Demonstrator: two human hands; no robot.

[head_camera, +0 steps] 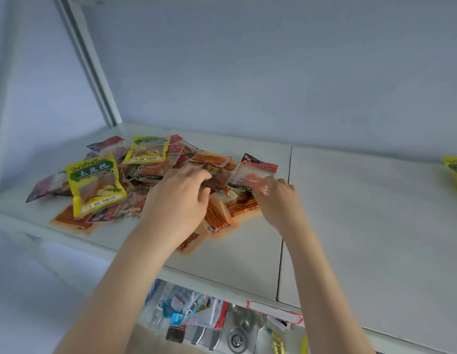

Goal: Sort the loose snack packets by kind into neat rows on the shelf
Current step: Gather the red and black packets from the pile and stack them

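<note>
A loose heap of snack packets (145, 175) lies on the white shelf (350, 213), left of its middle. It holds yellow packets (94, 185), clear packets of orange sticks (217, 215) and dark red ones (217, 175). My left hand (181, 198) rests on the heap, its fingers curled at the dark red packet. My right hand (276, 198) pinches the edge of a clear packet with a red top (258, 169) at the heap's right side. One yellow packet (454, 169) lies alone at the far right edge.
A seam (286, 213) divides the shelf boards just right of the heap. A white upright post (94, 67) stands at the back left. Below the front edge, a lower level holds small hardware items and packs (209, 320). A red-bordered label (273, 312) sits on the shelf lip.
</note>
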